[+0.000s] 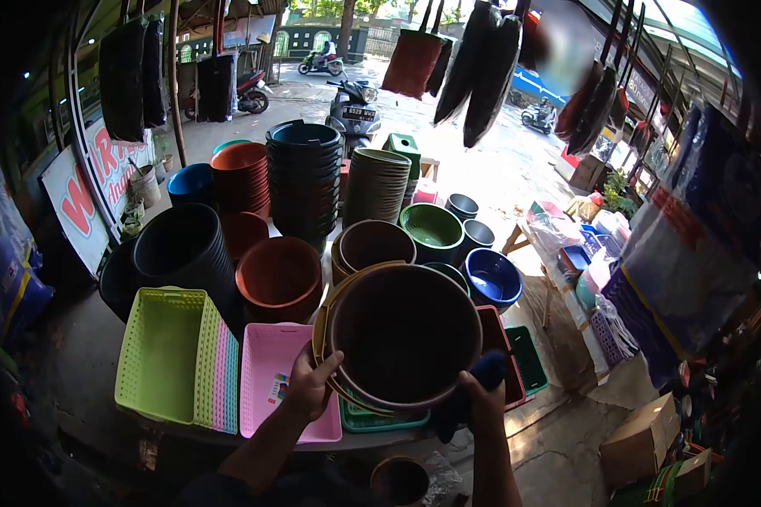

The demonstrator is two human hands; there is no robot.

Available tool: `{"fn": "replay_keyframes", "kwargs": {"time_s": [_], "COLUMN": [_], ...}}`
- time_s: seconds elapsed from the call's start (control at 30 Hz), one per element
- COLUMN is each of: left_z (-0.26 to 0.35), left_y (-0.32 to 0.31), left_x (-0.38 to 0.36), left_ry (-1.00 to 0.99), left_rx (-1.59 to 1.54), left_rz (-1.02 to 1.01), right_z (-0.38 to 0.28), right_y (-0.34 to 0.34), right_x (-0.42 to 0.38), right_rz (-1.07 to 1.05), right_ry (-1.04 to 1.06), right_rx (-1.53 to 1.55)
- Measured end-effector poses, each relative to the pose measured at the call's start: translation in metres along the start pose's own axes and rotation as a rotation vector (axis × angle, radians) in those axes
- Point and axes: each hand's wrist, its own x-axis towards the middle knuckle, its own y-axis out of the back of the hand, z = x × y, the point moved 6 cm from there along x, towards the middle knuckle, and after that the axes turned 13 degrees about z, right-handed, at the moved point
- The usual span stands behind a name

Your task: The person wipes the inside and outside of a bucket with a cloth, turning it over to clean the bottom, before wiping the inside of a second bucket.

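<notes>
A dark bucket [406, 334] is held up in front of me, its mouth tilted toward my face. A yellowish band, perhaps its handle or a second rim, curves along its left side. My left hand [314, 384] is closed on the lower left edge, thumb over the rim. On the lower right, my right hand [484, 397] grips the rim and also has a dark blue cloth [489, 370] pressed against the bucket. Behind my left hand lies a pink basket [262, 359], and under the bucket a green tray [376, 420] shows in part.
Left of the pink basket stands a stack of lime-green baskets [161, 355]. Behind are stacked black tubs [303, 186], brown pots [279, 275] and a blue basin [493, 277]. Bags [478, 76] hang overhead. A cardboard box [641, 439] sits at the right. A parked scooter [353, 110] stands beyond.
</notes>
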Motion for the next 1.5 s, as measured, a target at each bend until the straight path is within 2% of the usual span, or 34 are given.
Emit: {"fn": "replay_keyframes", "kwargs": {"time_s": [0.07,0.13,0.3,0.37,0.57,0.87,0.97,1.0,1.1,1.3,1.37,1.5], "left_z": [0.030,0.051,0.090,0.097,0.097,0.048,0.037,0.028,0.007,-0.021,-0.028,-0.036], "left_y": [-0.018,-0.032,-0.058,-0.063,-0.072,-0.049,-0.047,-0.040,-0.031,-0.017,-0.014,-0.003], "left_x": [0.031,0.065,0.151,0.188,0.268,0.350,0.350,0.352,0.359,0.375,0.380,0.388], "left_ry": [-0.087,-0.110,-0.232,-0.296,-0.269,-0.260,-0.256,-0.187,-0.152,-0.166,-0.179,-0.201], "left_rx": [0.059,0.024,-0.022,0.007,0.026,0.158,0.129,0.199,0.232,0.293,0.324,0.452], "left_rz": [-0.021,-0.025,-0.039,-0.058,-0.067,-0.040,-0.079,-0.025,-0.047,-0.055,-0.052,0.050], "right_z": [-0.025,-0.062,-0.092,-0.096,-0.072,0.010,0.043,0.053,0.073,0.102,0.110,0.126], "right_y": [-0.034,-0.077,-0.148,-0.172,-0.217,-0.235,-0.232,-0.231,-0.229,-0.228,-0.227,-0.226], "right_x": [0.026,0.043,0.114,0.139,0.206,0.277,0.300,0.304,0.313,0.330,0.329,0.333], "right_rz": [-0.009,-0.109,-0.121,-0.138,-0.147,-0.173,-0.157,-0.152,-0.126,-0.133,-0.130,-0.097], "right_ry": [0.065,0.141,0.239,0.264,0.290,0.197,0.201,0.182,0.140,0.185,0.127,0.132], "right_rx": [-0.025,0.005,-0.087,-0.083,-0.201,-0.243,-0.319,-0.299,-0.297,-0.348,-0.412,-0.425]}}
